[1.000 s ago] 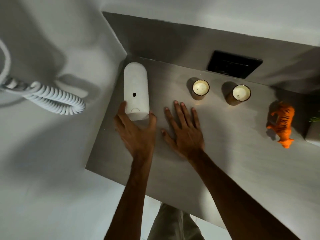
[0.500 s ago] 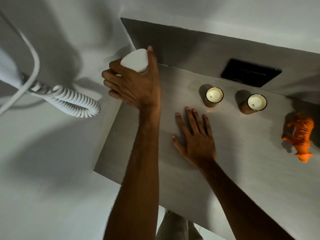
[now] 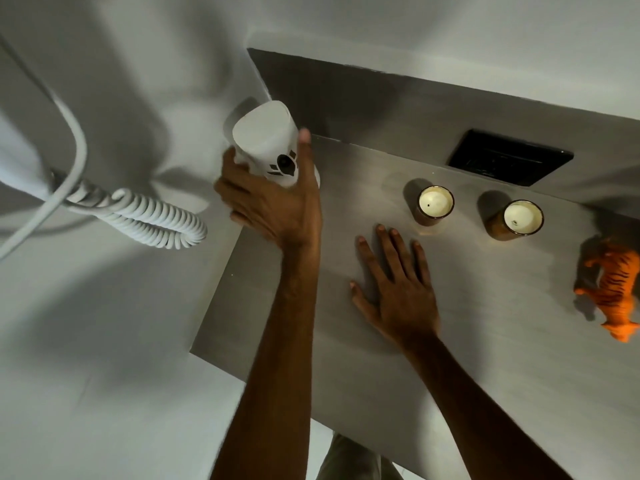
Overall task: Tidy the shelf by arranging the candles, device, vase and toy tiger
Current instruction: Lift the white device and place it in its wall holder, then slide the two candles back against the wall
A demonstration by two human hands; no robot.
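My left hand (image 3: 270, 202) grips the white device (image 3: 265, 142), holding it upright over the back left corner of the grey shelf (image 3: 450, 341); a dark spot shows on its front. My right hand (image 3: 394, 292) lies flat on the shelf, fingers spread, holding nothing. Two candles in brown glasses stand behind that hand: one (image 3: 435, 202) nearer, the other (image 3: 522, 218) further right. The orange toy tiger (image 3: 614, 296) stands at the right edge of the view. The vase is not in view.
A white coiled cord (image 3: 152, 220) with a straight cable hangs on the white wall left of the shelf. A black rectangular panel (image 3: 509, 157) is set in the shelf's back wall. The shelf's front edge runs diagonally below my forearms.
The device lay flat on the shelf one second ago. My left hand took hold of it, lifted it and stood it upright at the back left corner. My right hand stayed flat.
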